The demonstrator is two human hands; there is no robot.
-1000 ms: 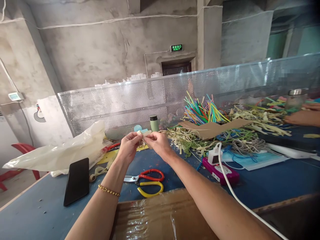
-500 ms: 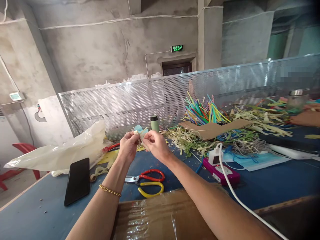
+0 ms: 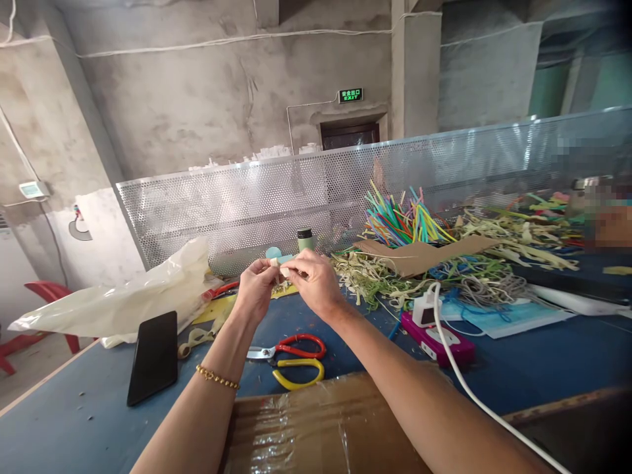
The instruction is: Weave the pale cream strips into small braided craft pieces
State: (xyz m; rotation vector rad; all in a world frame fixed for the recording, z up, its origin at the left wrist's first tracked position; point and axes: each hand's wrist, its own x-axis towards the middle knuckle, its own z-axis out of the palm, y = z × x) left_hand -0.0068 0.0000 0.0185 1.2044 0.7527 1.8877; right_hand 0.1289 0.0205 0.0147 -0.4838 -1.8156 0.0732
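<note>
Above the blue table (image 3: 217, 375), my left hand (image 3: 255, 284) and my right hand (image 3: 316, 282) meet fingertip to fingertip. Both are closed in a pinch on a small pale cream strip (image 3: 275, 262), which shows between the fingers; most of it is covered. Just behind it are a light blue round piece (image 3: 272, 253) and a green bottle (image 3: 305, 239) with a black cap. Below my hands lie scissors (image 3: 299, 361) with one red and one yellow handle. A roll of pale ribbon (image 3: 185, 351) rests left of my left wrist.
At the left are a black phone (image 3: 153, 359) and a cream plastic bag (image 3: 128, 296). A cardboard box (image 3: 320, 428) stands in front of me. On the right are a purple power strip (image 3: 439, 339), a blue mask (image 3: 513, 319), fibre strips (image 3: 365, 276) and coloured stems (image 3: 405, 220).
My right hand has shifted slightly up and turned, its fingers now folded closer over the strip. Less of the strip shows. My left hand stays nearly in place.
</note>
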